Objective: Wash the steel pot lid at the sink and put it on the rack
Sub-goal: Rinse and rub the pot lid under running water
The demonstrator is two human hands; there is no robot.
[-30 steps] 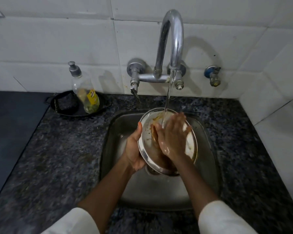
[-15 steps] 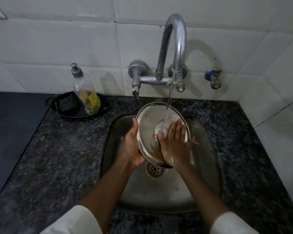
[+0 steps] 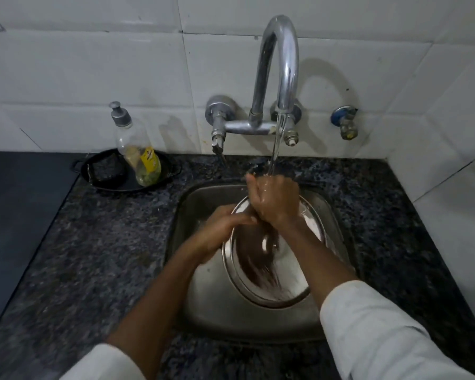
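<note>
The round steel pot lid (image 3: 269,272) is tilted inside the steel sink (image 3: 203,292), its shiny inner face toward me. My left hand (image 3: 225,229) grips its left rim. My right hand (image 3: 274,198) is at the lid's upper edge, directly under the running stream from the chrome tap (image 3: 279,67); water splashes over its fingers. Whether the right hand grasps the rim or only rests on it is unclear. No rack is in view.
A soap dispenser bottle (image 3: 137,149) stands in a black dish (image 3: 107,174) with a scrubber, back left on the dark granite counter (image 3: 93,256). White tiled walls close in behind and on the right. A small blue-capped valve (image 3: 344,122) sticks out of the wall.
The lid has dropped lower into the sink and tipped toward me. My right hand moved up from the lid's face to its top edge under the stream.
</note>
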